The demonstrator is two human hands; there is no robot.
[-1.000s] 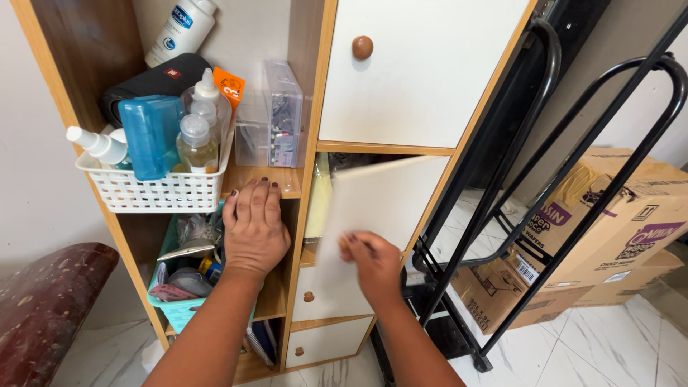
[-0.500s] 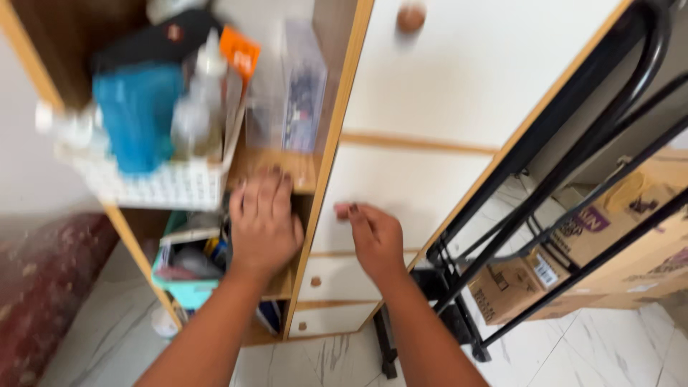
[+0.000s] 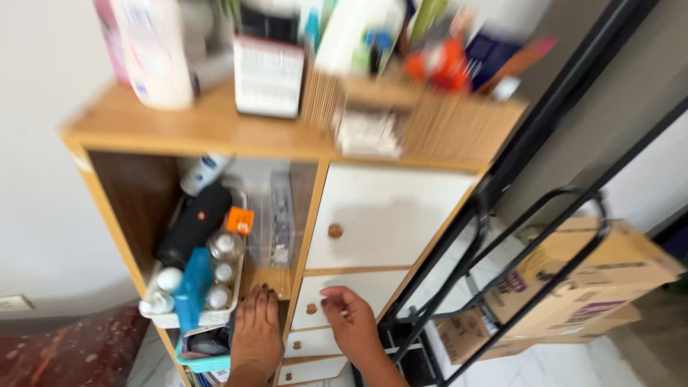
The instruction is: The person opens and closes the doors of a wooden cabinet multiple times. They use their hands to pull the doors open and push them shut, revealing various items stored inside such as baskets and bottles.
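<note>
Wooden shelf unit (image 3: 215, 132), white doors, round knobs. Left hand (image 3: 256, 331) lies flat, fingers spread, on the open shelf edge beside a white lattice basket (image 3: 188, 315) of bottles. Right hand (image 3: 350, 322), loosely curled and holding nothing, rests against the shut middle door (image 3: 362, 290) (knob (image 3: 311, 309) just beside). Door-closing step apparently complete.

Cardboard boxes (image 3: 573, 287) behind black rack (image 3: 502, 272).

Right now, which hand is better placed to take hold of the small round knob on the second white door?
Probably the right hand: its fingertips hover just beside the knob. The left hand lies flat on the open shelf's edge, further away.
</note>
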